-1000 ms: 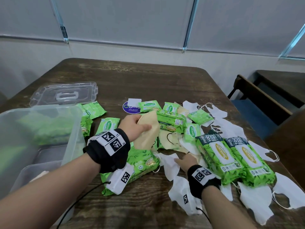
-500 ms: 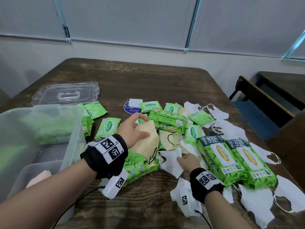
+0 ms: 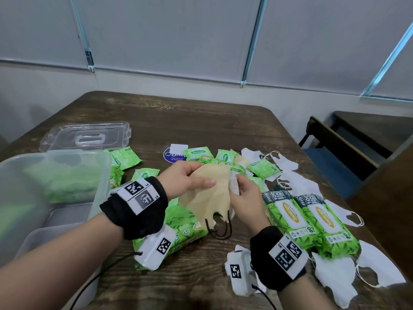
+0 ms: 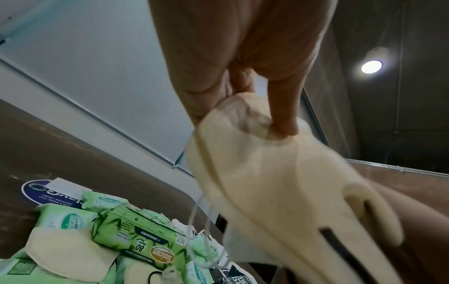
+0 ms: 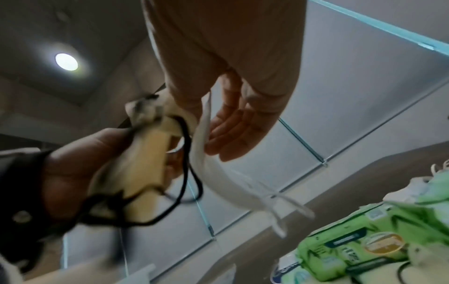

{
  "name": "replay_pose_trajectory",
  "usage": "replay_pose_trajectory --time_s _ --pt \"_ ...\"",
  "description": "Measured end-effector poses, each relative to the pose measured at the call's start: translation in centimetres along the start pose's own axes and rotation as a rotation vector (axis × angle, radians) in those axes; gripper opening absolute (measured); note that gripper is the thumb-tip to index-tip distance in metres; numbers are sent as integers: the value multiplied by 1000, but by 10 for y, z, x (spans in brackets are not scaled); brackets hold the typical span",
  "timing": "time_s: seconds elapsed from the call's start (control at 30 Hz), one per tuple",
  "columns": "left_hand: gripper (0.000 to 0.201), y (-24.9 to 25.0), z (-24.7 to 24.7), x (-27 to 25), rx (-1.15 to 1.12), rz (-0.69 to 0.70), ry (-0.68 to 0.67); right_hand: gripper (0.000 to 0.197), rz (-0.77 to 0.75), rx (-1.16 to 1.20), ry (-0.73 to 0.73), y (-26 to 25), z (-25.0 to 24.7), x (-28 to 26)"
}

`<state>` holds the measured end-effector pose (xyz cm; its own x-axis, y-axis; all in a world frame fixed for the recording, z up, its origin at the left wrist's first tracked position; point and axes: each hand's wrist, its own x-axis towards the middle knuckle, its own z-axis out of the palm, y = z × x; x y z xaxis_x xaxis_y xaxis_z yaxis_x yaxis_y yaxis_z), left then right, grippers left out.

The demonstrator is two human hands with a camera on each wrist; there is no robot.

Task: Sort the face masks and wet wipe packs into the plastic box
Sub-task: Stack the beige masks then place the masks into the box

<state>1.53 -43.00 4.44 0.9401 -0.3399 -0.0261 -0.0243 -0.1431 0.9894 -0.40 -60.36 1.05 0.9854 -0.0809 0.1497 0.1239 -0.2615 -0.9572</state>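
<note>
Holding a beige face mask above the middle of the wooden table, the left hand pinches its upper part between thumb and fingers, and the black ear loops hang down from the near edge of the mask. The right hand is just beside it on the right and holds a white face mask between thumb and fingers; in the right wrist view this white mask curves down from the hand and its thin white loops hang free. The two masks touch each other between the hands. Under the hands lies a big green wet wipe pack, and two more big packs lie side by side to the right, near the right hand. Small green wipe sachets and other white masks are spread on the far and right part of the table, with a beige mask lying among them. The clear plastic box stands at the left, well apart from the held masks, and green packs are seen through its wall. Its transparent lid lies flat on the table behind the box
</note>
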Motion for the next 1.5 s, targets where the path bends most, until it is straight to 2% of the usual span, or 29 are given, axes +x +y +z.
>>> replay_pose_trajectory --time_s 0.07,0.17,0.23,0.33,0.43,0.53,0.6,0.67,0.77,0.87,0.97,1.03,1.1,1.17,1.23,1.27,1.33,1.37,1.43,1.5 --pt "29 -1 3 0 -31 18 -7 3 -13 128 -90 -9 6 -6" --pt "35 -1 4 -2 -121 28 -25 24 -3 239 -159 -23 4 -13" --pt "41 0 2 -4 -170 17 -54 33 44 295 -151 -23 0 -12" --pt "32 2 0 -8 -184 13 -104 10 30 260 -112 -19 2 -9" --pt "26 4 2 -11 -192 6 -136 29 9 116 -122 -11 3 -4" --pt "26 6 4 -12 -172 10 -118 23 42 155 -172 -13 2 -5" --pt "27 4 4 -11 -118 16 -78 17 45 147 -131 -11 1 -4" --pt "26 4 2 -9 -59 32 -19 15 35 103 -28 -5 -2 1" --pt "13 6 -4 -6 -59 39 102 19 28 -13 76 6 -11 6" --pt "7 15 -4 -8 -124 44 58 20 60 -111 89 14 -18 7" --pt "11 17 3 -8 -165 34 -59 12 94 -67 9 14 -20 5" --pt "20 14 10 -6 -139 12 -87 9 100 39 -62 8 -20 3" --pt "18 9 18 -2 -46 -9 -23 13 97 112 -109 2 -20 1" --pt "10 3 25 2 138 23 98 15 97 167 -157 -2 -22 0" --pt "19 -1 29 6 293 66 186 19 105 226 -213 -5 -24 -3" --pt "20 -2 30 7 284 64 183 20 107 240 -234 -6 -25 -3" --pt "8 -1 33 5 185 32 123 22 112 250 -267 -6 -27 -4" --pt "13 -2 34 5 172 25 111 20 125 259 -275 -6 -27 -5" --pt "16 -6 34 5 204 23 134 15 166 255 -275 -1 -29 -5" --pt "13 -8 33 5 215 37 185 18 240 189 -262 12 -31 -3"
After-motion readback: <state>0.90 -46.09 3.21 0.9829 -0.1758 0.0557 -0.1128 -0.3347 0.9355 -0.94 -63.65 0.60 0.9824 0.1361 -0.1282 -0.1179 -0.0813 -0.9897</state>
